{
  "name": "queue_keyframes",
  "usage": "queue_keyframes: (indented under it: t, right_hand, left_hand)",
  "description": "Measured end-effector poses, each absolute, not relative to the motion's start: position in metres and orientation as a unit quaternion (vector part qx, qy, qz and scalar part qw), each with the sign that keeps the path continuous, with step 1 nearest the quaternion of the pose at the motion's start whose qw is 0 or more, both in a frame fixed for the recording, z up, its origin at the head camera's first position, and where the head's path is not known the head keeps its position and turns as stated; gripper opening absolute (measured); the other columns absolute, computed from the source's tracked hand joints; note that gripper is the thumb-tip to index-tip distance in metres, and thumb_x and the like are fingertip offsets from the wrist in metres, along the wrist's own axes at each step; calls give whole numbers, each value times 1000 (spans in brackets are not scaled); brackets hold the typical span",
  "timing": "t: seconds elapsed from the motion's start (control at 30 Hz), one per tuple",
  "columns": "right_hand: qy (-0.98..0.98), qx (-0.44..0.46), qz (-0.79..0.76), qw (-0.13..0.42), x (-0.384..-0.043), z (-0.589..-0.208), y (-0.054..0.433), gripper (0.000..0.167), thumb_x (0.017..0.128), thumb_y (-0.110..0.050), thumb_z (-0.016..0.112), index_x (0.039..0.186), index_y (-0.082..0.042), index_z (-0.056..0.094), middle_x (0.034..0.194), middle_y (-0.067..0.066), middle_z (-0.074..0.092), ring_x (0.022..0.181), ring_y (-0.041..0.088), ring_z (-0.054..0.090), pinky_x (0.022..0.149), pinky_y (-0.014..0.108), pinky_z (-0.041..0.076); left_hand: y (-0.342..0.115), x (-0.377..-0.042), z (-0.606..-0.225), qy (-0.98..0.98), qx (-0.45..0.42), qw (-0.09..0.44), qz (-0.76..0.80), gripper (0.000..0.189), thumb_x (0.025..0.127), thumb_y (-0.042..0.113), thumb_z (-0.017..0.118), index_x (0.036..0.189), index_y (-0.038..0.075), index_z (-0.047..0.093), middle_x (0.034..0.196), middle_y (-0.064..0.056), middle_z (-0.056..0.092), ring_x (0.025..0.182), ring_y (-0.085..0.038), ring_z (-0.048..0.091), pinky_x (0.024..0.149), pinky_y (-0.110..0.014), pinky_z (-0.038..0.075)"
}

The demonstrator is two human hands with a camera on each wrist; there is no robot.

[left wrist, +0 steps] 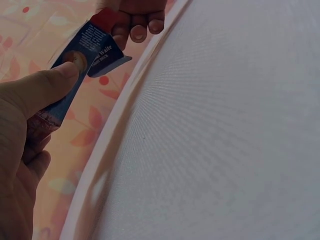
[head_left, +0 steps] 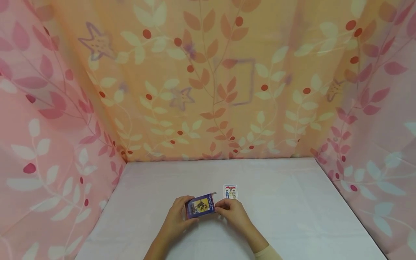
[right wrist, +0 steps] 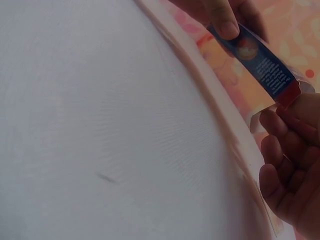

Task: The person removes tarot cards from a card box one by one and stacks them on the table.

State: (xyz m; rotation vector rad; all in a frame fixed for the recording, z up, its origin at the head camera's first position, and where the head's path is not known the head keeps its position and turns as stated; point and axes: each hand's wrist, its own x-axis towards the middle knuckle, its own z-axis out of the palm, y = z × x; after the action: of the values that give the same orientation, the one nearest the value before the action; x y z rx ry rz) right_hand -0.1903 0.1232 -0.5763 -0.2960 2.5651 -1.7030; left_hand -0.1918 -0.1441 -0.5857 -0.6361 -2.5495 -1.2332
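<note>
A dark blue and purple tarot card box with a yellow picture on its front is held above the table, tilted. My left hand grips it around its left end, the thumb pressing along the narrow side in the left wrist view. At the other end the box stands open, with a small flap sticking out. There my right hand has thumb and forefinger at the red end flap, pinching it, while the other fingers curl. What lies inside the box is hidden.
A single tarot card lies face up on the white-covered table, just beyond my right hand. Patterned cloth hangs at the back and along both sides of the table.
</note>
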Motion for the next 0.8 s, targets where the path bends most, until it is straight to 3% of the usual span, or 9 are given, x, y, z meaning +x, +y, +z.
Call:
queue_keyframes:
  t: [0.4, 0.8]
  right_hand:
    - [828, -88, -553, 32, -191, -576, 123, 11, 91, -19, 77, 97, -10, 77, 88, -1, 76, 77, 12, 68, 66, 23, 58]
    - [834, -85, -544, 30, -191, -575, 125, 14, 91, -24, 78, 96, -11, 77, 87, -3, 76, 78, 10, 67, 67, 22, 57]
  left_hand:
    - [-144, -193, -584, -873, -229, 116, -415, 82, 66, 27, 97, 137, 17, 59, 136, 9, 60, 132, -20, 53, 111, -52, 47]
    - [-145, -194, -586, -875, -215, 104, -420, 81, 65, 25, 98, 137, 19, 59, 135, 11, 59, 133, -16, 52, 114, -48, 45]
